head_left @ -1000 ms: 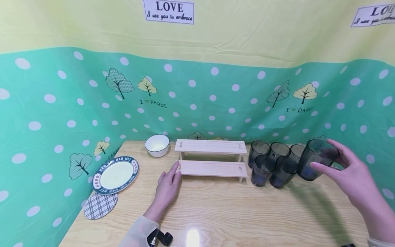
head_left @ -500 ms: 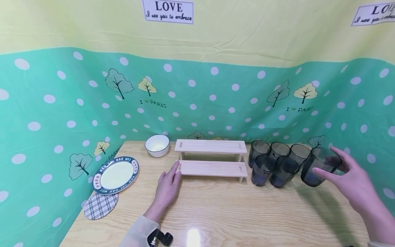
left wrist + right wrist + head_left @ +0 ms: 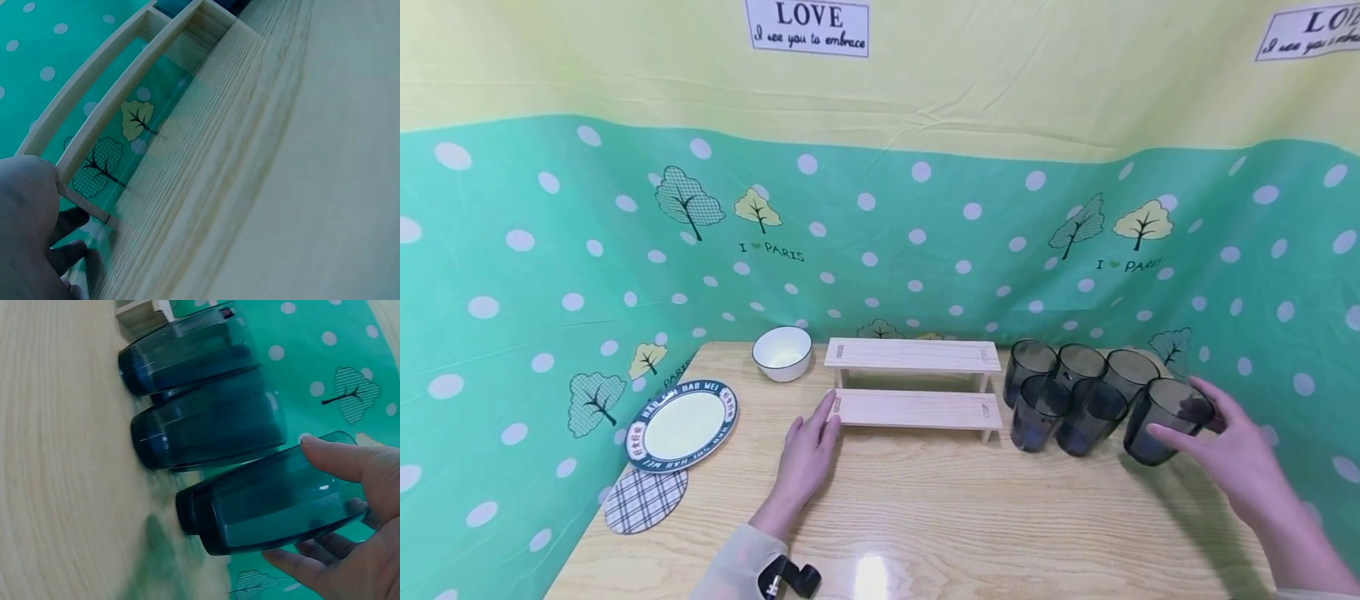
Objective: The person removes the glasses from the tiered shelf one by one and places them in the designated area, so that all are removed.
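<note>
My right hand (image 3: 1236,454) grips a dark tinted glass (image 3: 1165,421) between thumb and fingers, at the right end of a group of matching glasses (image 3: 1041,412). In the right wrist view the held glass (image 3: 275,503) overlaps another glass behind it, its base close over the table. My left hand (image 3: 808,454) rests at the left end of a two-tier wooden rack, fingertips touching the lower shelf (image 3: 917,410). The left wrist view shows the thumb side of that hand (image 3: 28,219) at the end of the rack (image 3: 125,94), with the other fingers relaxed below.
The upper shelf (image 3: 913,356) sits behind the lower one, just left of the glasses. A white bowl (image 3: 782,354) stands at back left. A blue-rimmed plate (image 3: 681,425) overlaps a plaid round mat (image 3: 643,500) near the left edge. A patterned curtain (image 3: 880,233) hangs behind the table.
My right hand has lowered the glass toward the table, first slightly right, then back left against the front of the group. The left hand and the rack have stayed put.
</note>
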Demonstrator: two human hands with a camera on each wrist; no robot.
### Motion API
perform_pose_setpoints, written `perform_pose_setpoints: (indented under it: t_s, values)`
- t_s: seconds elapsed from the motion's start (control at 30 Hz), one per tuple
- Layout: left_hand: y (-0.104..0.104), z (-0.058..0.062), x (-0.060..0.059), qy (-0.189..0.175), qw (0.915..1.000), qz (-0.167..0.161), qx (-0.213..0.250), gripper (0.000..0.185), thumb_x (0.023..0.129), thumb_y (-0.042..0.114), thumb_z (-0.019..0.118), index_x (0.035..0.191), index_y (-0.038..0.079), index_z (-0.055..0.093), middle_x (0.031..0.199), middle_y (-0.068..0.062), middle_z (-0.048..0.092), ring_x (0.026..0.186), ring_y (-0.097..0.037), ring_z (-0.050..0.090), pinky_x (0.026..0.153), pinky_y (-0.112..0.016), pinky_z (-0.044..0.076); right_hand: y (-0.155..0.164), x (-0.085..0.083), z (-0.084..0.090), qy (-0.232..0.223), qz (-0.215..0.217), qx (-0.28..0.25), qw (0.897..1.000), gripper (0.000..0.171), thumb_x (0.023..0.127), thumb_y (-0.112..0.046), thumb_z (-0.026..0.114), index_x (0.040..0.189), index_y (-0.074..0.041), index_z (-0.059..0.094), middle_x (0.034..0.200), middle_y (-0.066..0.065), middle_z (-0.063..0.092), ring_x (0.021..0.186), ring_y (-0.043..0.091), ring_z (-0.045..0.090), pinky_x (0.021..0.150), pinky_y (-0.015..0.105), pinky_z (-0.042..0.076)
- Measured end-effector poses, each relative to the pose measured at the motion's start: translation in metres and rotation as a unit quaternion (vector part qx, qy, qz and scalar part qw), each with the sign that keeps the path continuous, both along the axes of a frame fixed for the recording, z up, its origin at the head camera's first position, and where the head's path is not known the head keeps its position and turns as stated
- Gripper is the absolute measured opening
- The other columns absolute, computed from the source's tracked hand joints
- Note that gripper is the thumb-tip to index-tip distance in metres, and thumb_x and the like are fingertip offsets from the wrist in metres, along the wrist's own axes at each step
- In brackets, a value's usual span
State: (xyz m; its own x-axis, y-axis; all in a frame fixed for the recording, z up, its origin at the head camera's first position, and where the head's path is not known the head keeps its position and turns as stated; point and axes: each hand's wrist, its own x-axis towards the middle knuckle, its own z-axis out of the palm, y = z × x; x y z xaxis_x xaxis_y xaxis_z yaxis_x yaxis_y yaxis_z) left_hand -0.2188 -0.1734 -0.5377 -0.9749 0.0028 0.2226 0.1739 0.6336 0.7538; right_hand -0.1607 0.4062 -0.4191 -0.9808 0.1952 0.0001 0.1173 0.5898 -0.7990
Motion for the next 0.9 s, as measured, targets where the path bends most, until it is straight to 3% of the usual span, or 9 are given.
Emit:
perform_pose_setpoints:
  t_s: [0.13,0.27,0.43,0.57,0.9]
  values:
    - [0.000,0.000,0.000,-0.001,1.0000,-0.001,0.002,0.055,0.121,0.032,0.047,0.172,0.013,0.041,0.162,-0.012,0.055,0.147,-0.036,0.057,0.136,-0.059,0.010,-0.004,-0.002,-0.004,-0.008,-0.001,0.000,1.000,0.115,0.098,-0.047,0.086,0.179,-0.035,0.004,0.178,0.037,0.006,0.153,0.074,0.007,0.111,0.094,0.015]
    - [0.000,0.000,0.000,-0.001,1.0000,0.000,0.002,0.055,0.121,0.032,0.047,0.172,0.013,0.041,0.162,-0.012,0.056,0.147,-0.036,0.057,0.136,-0.059,0.010,-0.006,-0.005,-0.011,-0.009,-0.005,0.002,1.000,0.115,0.097,-0.049,0.086,0.179,-0.033,0.006,0.179,0.033,-0.004,0.153,0.074,0.009,0.111,0.093,0.018]
    - [0.000,0.000,0.001,-0.002,1.0000,0.001,0.001,0.055,0.121,0.031,0.047,0.172,0.013,0.041,0.163,-0.011,0.055,0.148,-0.036,0.056,0.136,-0.060,0.010,-0.007,-0.009,-0.017,-0.018,-0.008,0.021,1.000,0.117,0.097,-0.054,0.084,0.179,-0.028,0.005,0.178,0.035,-0.007,0.150,0.077,0.013,0.106,0.094,0.023]
    - [0.000,0.001,0.001,-0.001,1.0000,0.000,0.001,0.054,0.120,0.031,0.048,0.171,0.013,0.041,0.162,-0.011,0.056,0.147,-0.036,0.057,0.136,-0.060,0.011,-0.009,-0.010,-0.022,-0.023,-0.012,0.023,0.999,0.117,0.097,-0.055,0.084,0.179,-0.030,0.004,0.178,0.035,-0.005,0.150,0.076,0.014,0.104,0.095,0.024]
    - [0.000,0.002,0.002,0.001,1.0000,-0.001,0.004,0.055,0.120,0.031,0.049,0.171,0.014,0.042,0.161,-0.013,0.057,0.146,-0.038,0.057,0.136,-0.060,0.011,-0.010,-0.015,-0.033,-0.021,-0.024,-0.001,0.999,0.118,0.096,-0.053,0.086,0.179,-0.030,0.005,0.178,0.036,-0.001,0.154,0.072,0.012,0.111,0.091,0.024]
